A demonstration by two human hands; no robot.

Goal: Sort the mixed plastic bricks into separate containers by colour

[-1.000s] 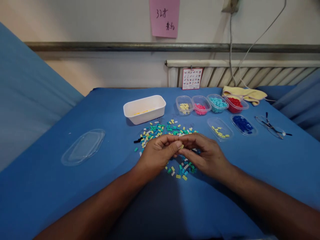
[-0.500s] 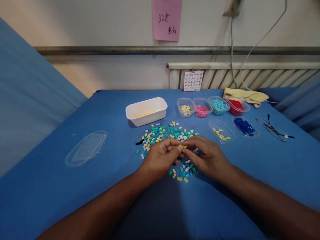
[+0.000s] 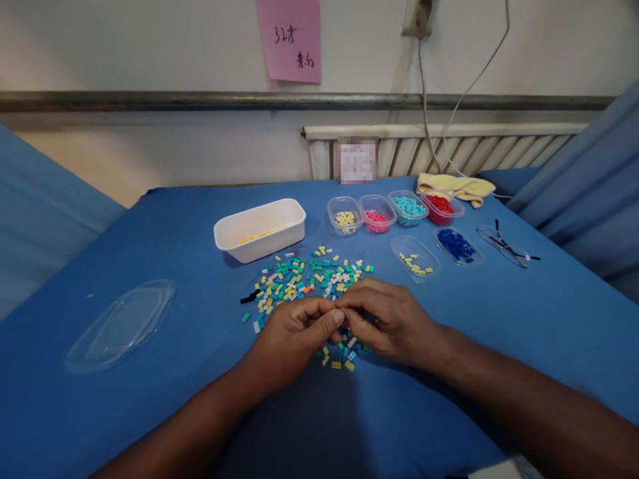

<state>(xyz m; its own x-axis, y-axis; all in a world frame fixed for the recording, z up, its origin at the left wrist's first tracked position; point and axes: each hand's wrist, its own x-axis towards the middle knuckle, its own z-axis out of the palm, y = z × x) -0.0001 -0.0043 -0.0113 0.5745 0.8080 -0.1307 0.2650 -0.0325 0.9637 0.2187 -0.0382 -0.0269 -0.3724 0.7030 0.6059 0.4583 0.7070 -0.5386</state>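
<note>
My left hand (image 3: 289, 336) and my right hand (image 3: 389, 322) meet fingertip to fingertip over a scattered pile of small coloured bricks (image 3: 304, 276) on the blue table (image 3: 150, 226). The fingers of both hands are pinched together around something tiny that they hide; earlier frames showed a small yellow brick there. More bricks (image 3: 339, 359) lie under and just in front of my hands. A white rectangular tub (image 3: 259, 229) with a few yellow pieces inside stands beyond the pile to the left.
Small clear tubs hold sorted bricks: pale yellow (image 3: 344, 216), pink (image 3: 377, 213), teal (image 3: 408, 206), red (image 3: 442, 206). Two clear lids carry yellow (image 3: 415, 258) and dark blue (image 3: 456, 245) bricks. Glasses (image 3: 506, 243) lie at the right, a yellow cloth (image 3: 452, 186) behind, an empty clear lid (image 3: 120, 322) at the left.
The view has shifted, so everything sits further left in frame. My hands stay pinched together; the small yellow brick seen between the fingertips is now hidden.
</note>
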